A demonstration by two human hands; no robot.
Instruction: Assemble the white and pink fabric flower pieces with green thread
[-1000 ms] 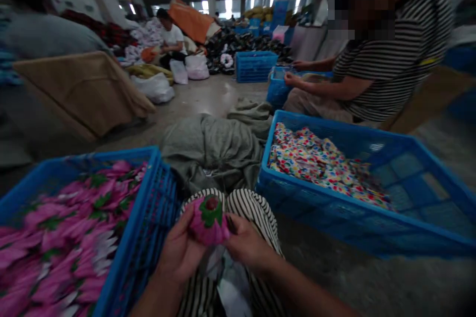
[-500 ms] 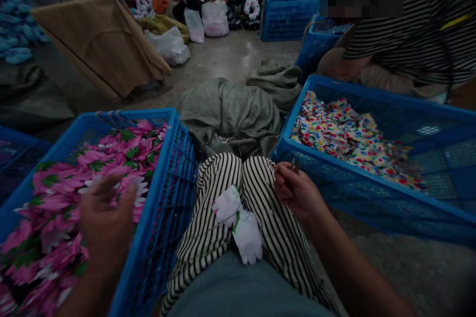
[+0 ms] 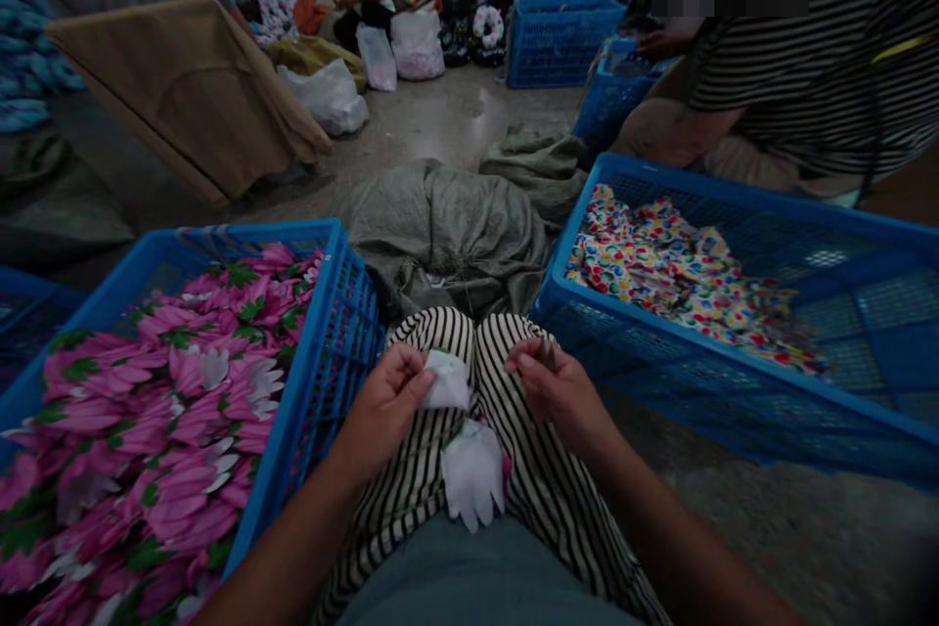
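- In the head view, the left hand (image 3: 385,411), over the left crate half a second ago, is now back at the lap, lower centre of the frame.
- Its grip is clamped on a white piece (image 3: 447,381), thumb against fingers; this piece lay loose on the striped trousers (image 3: 579,509) before.
- The second white piece (image 3: 475,469) stays on the lap, just below, touched by neither hand.
- The right hand (image 3: 568,401), right of centre, keeps its fingers curled around a small dark object (image 3: 547,352), perhaps a tool, apart from the white piece.
- So handling seems to have shifted from the pink pieces (image 3: 139,430) in the left crate (image 3: 291,381), lower left, to the piece at the lap; whether it is finished, I cannot tell.
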